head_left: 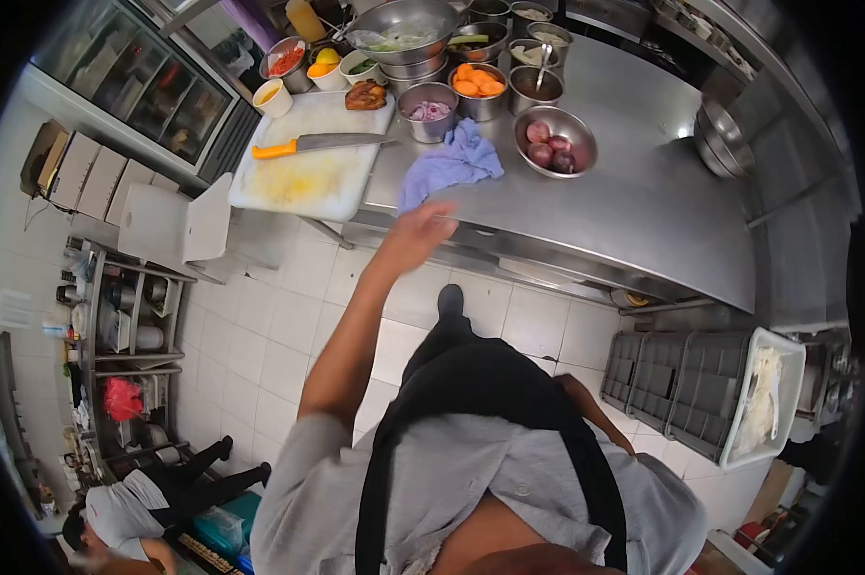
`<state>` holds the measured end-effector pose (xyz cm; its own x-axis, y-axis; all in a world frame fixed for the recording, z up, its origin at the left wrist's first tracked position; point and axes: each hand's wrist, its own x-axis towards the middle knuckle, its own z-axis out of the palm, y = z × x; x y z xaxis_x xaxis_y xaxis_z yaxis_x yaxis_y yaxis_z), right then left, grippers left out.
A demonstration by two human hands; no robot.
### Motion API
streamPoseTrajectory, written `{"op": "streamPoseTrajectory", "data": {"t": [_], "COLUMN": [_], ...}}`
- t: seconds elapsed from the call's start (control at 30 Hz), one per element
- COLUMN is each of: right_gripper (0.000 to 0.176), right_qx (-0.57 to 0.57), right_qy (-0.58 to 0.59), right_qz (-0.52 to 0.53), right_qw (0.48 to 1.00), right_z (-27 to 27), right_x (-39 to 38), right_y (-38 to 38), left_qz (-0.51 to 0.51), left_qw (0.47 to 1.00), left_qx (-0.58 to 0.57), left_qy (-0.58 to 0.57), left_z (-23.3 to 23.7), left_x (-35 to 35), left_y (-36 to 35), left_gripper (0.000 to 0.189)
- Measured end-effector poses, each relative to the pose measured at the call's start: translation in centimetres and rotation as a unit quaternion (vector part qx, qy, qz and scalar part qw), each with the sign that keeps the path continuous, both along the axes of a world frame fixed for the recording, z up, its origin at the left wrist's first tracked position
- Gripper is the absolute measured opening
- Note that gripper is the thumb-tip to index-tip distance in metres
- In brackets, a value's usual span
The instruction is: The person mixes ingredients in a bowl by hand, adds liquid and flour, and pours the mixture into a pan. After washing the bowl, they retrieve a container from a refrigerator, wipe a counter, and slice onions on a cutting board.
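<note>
My left hand [421,236] is at the front edge of the steel counter [634,211], just below the crumpled lavender cloth [454,163]; it looks empty, its fingers apart and slightly blurred. Low at my side, my right hand [574,386] shows only in part beside the dark apron, its fingers hidden. On a stained white cutting board [303,182] lies a knife with a yellow handle [276,149], near a browned piece of food [365,95]. Right of the cloth, a steel bowl [584,134] holds several red onions [540,153].
Steel containers line the counter's back, with chopped onion [429,110] and orange pieces [477,80]. Nested bowls [723,139] stand at the right. A grey crate [667,388] and white tub [772,398] are below. Another person [130,508] is at lower left, near a shelf rack [135,359].
</note>
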<state>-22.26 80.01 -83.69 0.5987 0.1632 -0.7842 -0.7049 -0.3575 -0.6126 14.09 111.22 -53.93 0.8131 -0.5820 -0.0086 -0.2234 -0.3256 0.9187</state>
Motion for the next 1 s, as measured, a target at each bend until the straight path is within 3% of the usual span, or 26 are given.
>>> {"op": "streamPoseTrajectory", "data": {"t": [0.07,0.1,0.13,0.17,0.23,0.33,0.4,0.47,0.57,0.6,0.67,0.77,0.8,0.93,0.97,1.0], "right_gripper": [0.025,0.024,0.025,0.025,0.026,0.026,0.028,0.032,0.035,0.035,0.033,0.028,0.025,0.014,0.01,0.008], "right_qx": [-0.034,-0.057,-0.033,-0.007,0.03,0.065,0.022,-0.055,-0.259,-0.318,-0.363,-0.35,-0.347,-0.246,-0.119,-0.025], "right_qy": [-0.107,-0.121,-0.093,-0.067,-0.104,-0.193,-0.239,-0.403,-0.54,-0.562,-0.565,-0.536,-0.527,-0.534,-0.33,-0.255], "right_qz": [0.092,0.086,0.007,-0.075,-0.112,-0.142,-0.13,-0.087,-0.023,-0.004,0.02,0.039,0.032,-0.136,-0.259,-0.325], "right_qw": [0.989,0.987,0.995,0.995,0.988,0.969,0.962,0.909,0.801,0.764,0.741,0.767,0.775,0.798,0.9,0.91], "right_z": [2.5,5.1,10.4,16.4,22.3,27.2,28.4,26.9,26.6,26.4,25.0,22.7,22.7,19.4,20.5,21.4], "right_x": [7.4,11.4,15.4,19.1,24.5,30.0,32.9,35.9,41.3,43.1,43.9,43.3,42.2,38.4,37.5,36.6], "right_y": [-0.4,0.4,1.8,3.4,5.0,6.9,7.8,8.5,10.9,11.8,13.3,11.9,11.9,10.5,10.7,11.1], "left_qz": [-0.028,-0.009,0.011,0.015,0.023,0.01,0.123,0.254,0.311,0.316,0.26,0.199,0.184,0.181,0.172,0.175], "left_qw": [0.994,0.976,0.939,0.922,0.88,0.962,0.969,0.897,0.812,0.799,0.817,0.815,0.834,0.858,0.866,0.857], "left_qx": [-0.051,0.01,0.074,0.119,0.211,0.042,-0.018,0.031,0.317,0.39,0.418,0.43,0.38,0.344,0.33,0.336], "left_qy": [-0.096,-0.218,-0.334,-0.367,-0.426,-0.271,-0.211,-0.36,-0.38,-0.33,-0.3,-0.335,-0.355,-0.336,-0.333,-0.349], "left_z": [-2.1,-3.6,-5.0,-6.2,-8.0,-5.9,-4.9,-5.0,-5.0,-5.5,-5.5,-5.2,-5.9,-6.0,-5.6,-5.3], "left_x": [6.6,8.9,10.6,11.1,11.0,13.0,16.4,21.6,26.6,27.1,27.2,27.3,27.5,27.4,27.2,26.9], "left_y": [-4.2,-6.1,-7.8,-9.0,-10.2,-6.6,0.2,8.8,19.1,20.7,23.1,25.6,27.3,30.5,30.4,30.1], "left_gripper": [0.041,0.042,0.043,0.043,0.044,0.036,0.036,0.043,0.045,0.044,0.042,0.039,0.036,0.041,0.043,0.045]}}
